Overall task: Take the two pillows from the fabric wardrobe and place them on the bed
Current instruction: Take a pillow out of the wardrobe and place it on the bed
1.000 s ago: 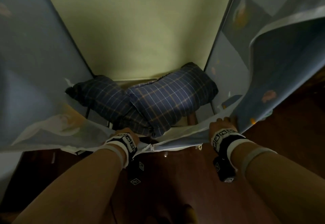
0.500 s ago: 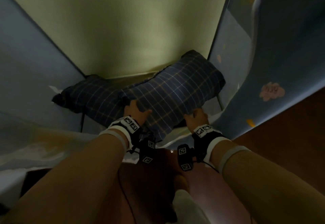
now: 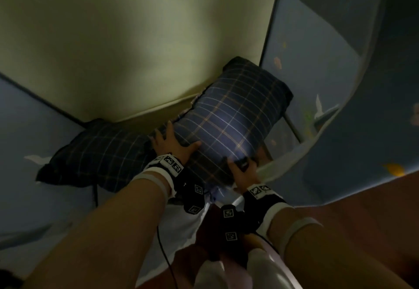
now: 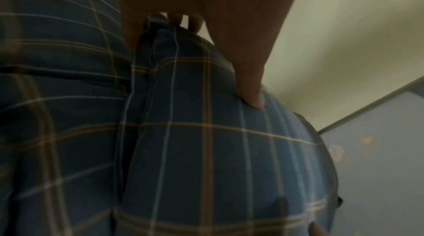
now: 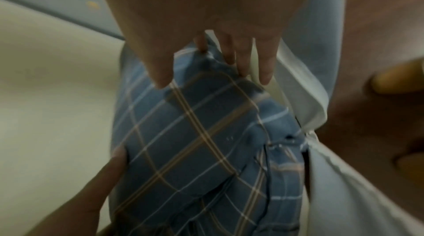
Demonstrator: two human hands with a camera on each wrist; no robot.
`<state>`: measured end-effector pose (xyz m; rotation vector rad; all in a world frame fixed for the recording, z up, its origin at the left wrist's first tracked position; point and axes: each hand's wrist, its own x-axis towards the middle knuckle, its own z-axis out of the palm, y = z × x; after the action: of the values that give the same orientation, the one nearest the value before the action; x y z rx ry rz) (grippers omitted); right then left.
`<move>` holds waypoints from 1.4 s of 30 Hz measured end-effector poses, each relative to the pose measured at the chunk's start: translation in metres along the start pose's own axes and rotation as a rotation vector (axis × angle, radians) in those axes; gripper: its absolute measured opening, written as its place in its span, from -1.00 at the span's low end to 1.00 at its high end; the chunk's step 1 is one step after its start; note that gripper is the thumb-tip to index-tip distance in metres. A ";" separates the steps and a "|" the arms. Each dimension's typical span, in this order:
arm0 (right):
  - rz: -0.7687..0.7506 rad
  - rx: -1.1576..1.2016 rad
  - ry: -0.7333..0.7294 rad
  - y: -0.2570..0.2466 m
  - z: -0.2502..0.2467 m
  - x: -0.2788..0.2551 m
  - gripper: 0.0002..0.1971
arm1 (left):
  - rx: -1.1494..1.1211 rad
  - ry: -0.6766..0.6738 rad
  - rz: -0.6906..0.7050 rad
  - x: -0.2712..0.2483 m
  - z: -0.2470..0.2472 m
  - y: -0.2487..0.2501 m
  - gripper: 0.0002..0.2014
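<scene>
Two dark blue plaid pillows lie inside the fabric wardrobe. The right pillow [image 3: 238, 125] lies partly over the left pillow [image 3: 97, 155]. My left hand [image 3: 172, 143] grips the right pillow's left side: its thumb [image 4: 250, 94] presses into the top and its fingers [image 4: 183, 20] are tucked into the fold between the pillows. My right hand [image 3: 240, 171] grips that pillow's near right corner, with the thumb [image 5: 160, 69] on top and the fingers [image 5: 252, 62] underneath. The right pillow [image 5: 195, 131] fills the right wrist view, and my left hand [image 5: 91, 194] shows at its lower left.
The wardrobe has a pale yellow-green back wall [image 3: 136, 50] and blue printed side walls. Its opened front flap [image 3: 340, 175] hangs at the right, beside a metal frame pole [image 3: 292, 127]. Brown wooden floor [image 3: 362, 209] lies in front, with my feet [image 3: 226, 273] below.
One second ago both hands held the wardrobe's front flaps apart. They have since reached in and taken hold of the right pillow, and my view has moved closer.
</scene>
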<state>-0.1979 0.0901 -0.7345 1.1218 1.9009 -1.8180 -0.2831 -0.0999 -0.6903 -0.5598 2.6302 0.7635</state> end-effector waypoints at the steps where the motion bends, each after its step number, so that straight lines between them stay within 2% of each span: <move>1: 0.015 0.037 -0.004 0.002 0.006 -0.001 -0.18 | -0.016 -0.023 0.007 0.008 0.001 -0.005 0.29; 4: -0.029 0.081 0.029 0.014 0.021 0.004 -0.03 | -0.066 -0.073 0.021 0.022 0.006 -0.018 0.40; 6: -0.069 0.037 0.072 0.018 0.024 0.000 -0.01 | -0.109 -0.114 0.057 0.023 0.007 -0.021 0.35; 7: -0.077 0.012 0.090 0.016 0.024 -0.006 -0.01 | -0.132 -0.122 0.098 0.025 0.007 -0.021 0.26; 10: -0.108 -0.059 0.138 0.013 0.021 -0.016 0.00 | -0.152 -0.110 0.214 0.021 0.002 -0.013 -0.26; 12: -0.116 -0.040 0.142 0.004 0.014 -0.024 -0.05 | -0.157 -0.092 0.212 0.013 -0.007 0.000 -0.46; 14: -0.128 0.004 0.143 -0.010 0.002 -0.033 -0.14 | -0.193 -0.054 0.208 0.004 -0.018 0.014 -0.58; 19: -0.076 0.173 0.131 -0.059 -0.037 -0.064 -0.04 | -0.326 0.029 0.317 -0.036 -0.055 0.044 -0.56; 22: -0.030 0.164 0.078 -0.086 -0.062 -0.087 0.00 | -0.390 0.079 0.360 -0.069 -0.077 0.055 -0.53; 25: -0.018 0.095 -0.050 -0.105 -0.084 -0.105 0.08 | -0.448 0.151 0.351 -0.104 -0.100 0.060 -0.46; 29: -0.069 0.100 -0.257 -0.115 -0.098 -0.131 0.13 | -0.446 0.263 0.312 -0.162 -0.120 0.060 -0.69; 32: -0.135 0.125 -0.346 -0.118 -0.116 -0.157 -0.19 | -0.409 0.392 0.237 -0.212 -0.118 0.055 -0.71; 36: -0.352 0.071 -0.463 -0.114 -0.141 -0.183 -0.49 | -0.364 0.511 0.177 -0.276 -0.108 0.046 -0.65; 39: -0.466 0.027 -0.542 -0.111 -0.154 -0.206 -0.54 | -0.272 0.650 0.135 -0.320 -0.106 0.033 -0.60; 42: -0.530 0.034 -0.591 -0.112 -0.161 -0.224 -0.54 | -0.119 0.709 0.027 -0.366 -0.118 0.034 -0.71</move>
<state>-0.0791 0.1765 -0.4759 0.0268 1.8859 -2.1237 -0.0079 -0.0400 -0.4257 -0.9793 3.2441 0.8505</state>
